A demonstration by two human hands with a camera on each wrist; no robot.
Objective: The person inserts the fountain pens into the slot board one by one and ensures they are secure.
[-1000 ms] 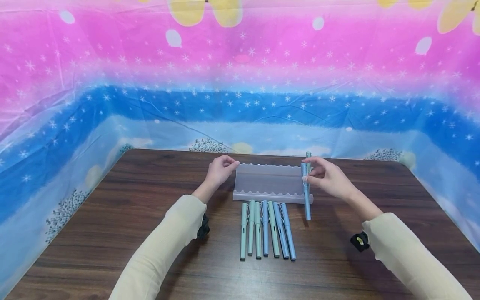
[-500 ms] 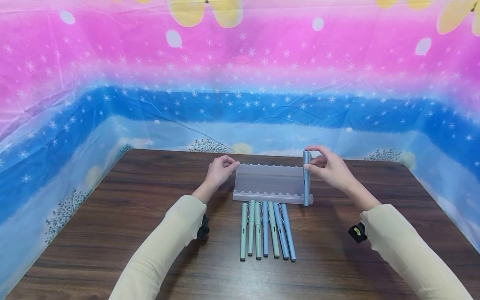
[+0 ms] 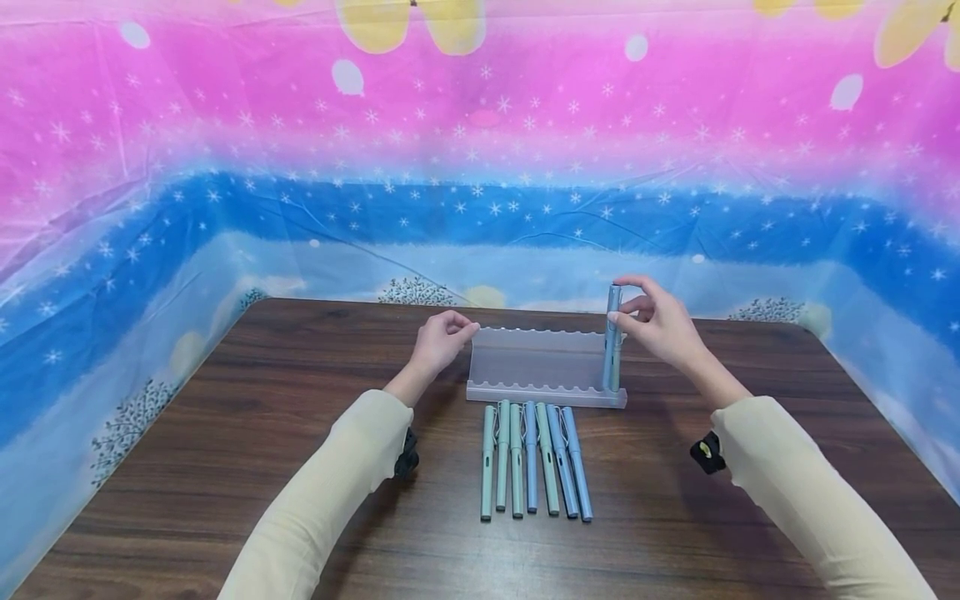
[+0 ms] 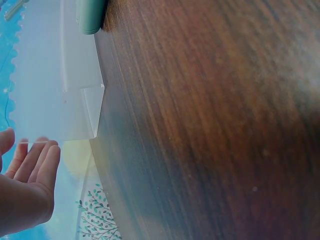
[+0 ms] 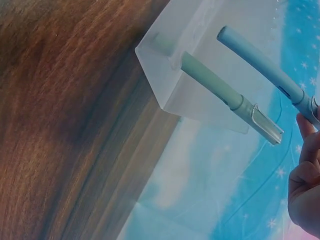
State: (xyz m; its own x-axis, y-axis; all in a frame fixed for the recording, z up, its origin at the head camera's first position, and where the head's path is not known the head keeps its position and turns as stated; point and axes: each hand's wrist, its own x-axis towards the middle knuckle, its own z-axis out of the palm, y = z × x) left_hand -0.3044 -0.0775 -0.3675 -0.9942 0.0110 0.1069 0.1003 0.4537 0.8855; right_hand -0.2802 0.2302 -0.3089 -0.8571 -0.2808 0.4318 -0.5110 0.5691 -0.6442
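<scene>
- The right hand (image 3: pixel 660 321) pinches a blue pen (image 3: pixel 612 329) near its top; a second ago the pen lay lower, tip on the bench (image 3: pixel 225 433). It has risen nearly upright over the frosted pen stand's (image 3: pixel 540 362) right end, beside a green pen (image 5: pixel 225 95) already seated.
- The left hand (image 3: pixel 438 342) has stayed, fingers curled on the stand's left corner.
- Seven pens (image 3: pixel 532 458) lie in a row before the stand.

The counter (image 3: pixel 225 433) was dark brown with wood grain. The rack (image 3: pixel 543 362) was frosted, translucent white. The pens (image 3: pixel 534 458) lying before it were pale green and light blue. The backdrop (image 3: pixel 480 150) ran pink over blue, dotted with white stars. The sleeves (image 3: pixel 330 492) were cream.
</scene>
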